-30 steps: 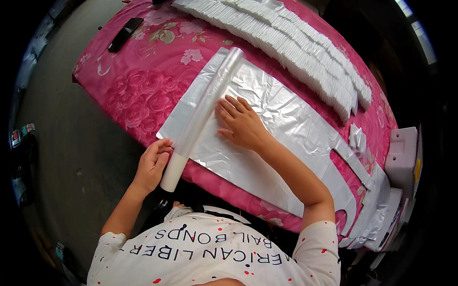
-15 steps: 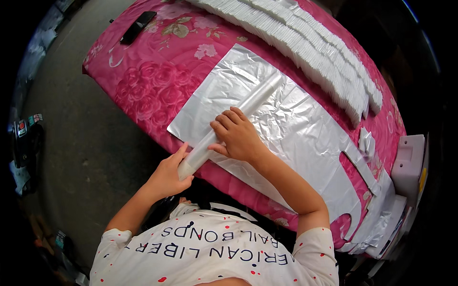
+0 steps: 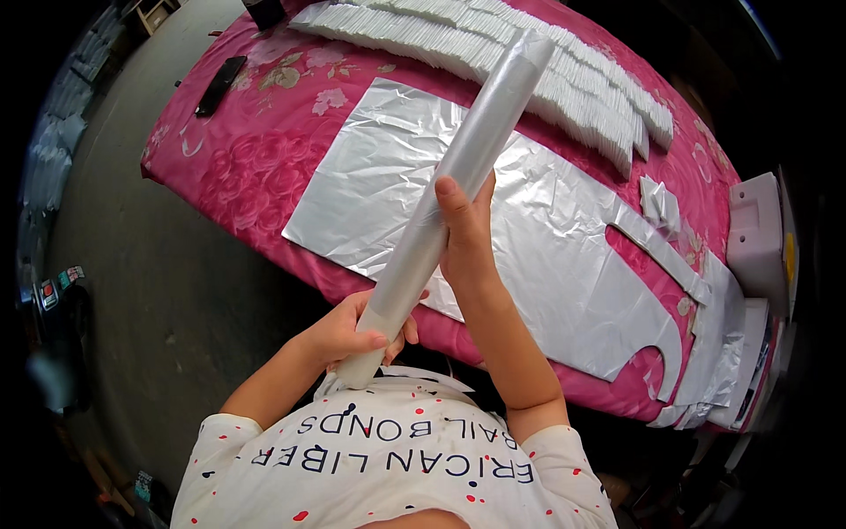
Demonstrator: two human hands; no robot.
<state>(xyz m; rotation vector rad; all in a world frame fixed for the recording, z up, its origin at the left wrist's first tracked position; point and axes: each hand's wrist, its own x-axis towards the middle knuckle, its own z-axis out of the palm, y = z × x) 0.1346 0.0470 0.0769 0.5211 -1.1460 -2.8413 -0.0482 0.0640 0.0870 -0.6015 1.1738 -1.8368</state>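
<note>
A long roll of translucent white plastic film (image 3: 410,251) is held up off the table, tilted with its far end up and right. Near its lower end, close to my shirt, my left hand (image 3: 357,331) wraps round it. My right hand (image 3: 467,220) grips it around the middle, thumb on top and fingers behind. Beneath the roll lies a flat stack of silvery-white plastic bags (image 3: 564,256), with cut-out handles at its right end. The roll covers part of that stack.
A pink floral cloth (image 3: 256,185) covers the table. Rows of folded white packets (image 3: 564,97) line its far side. A black phone (image 3: 220,86) lies at the far left. A small crumpled white piece (image 3: 659,207) and a pale plastic bin (image 3: 756,220) are at the right.
The roll has been lifted off the bag stack and drawn up toward me. My right hand has gone from lying on top of the roll to gripping it from the side.
</note>
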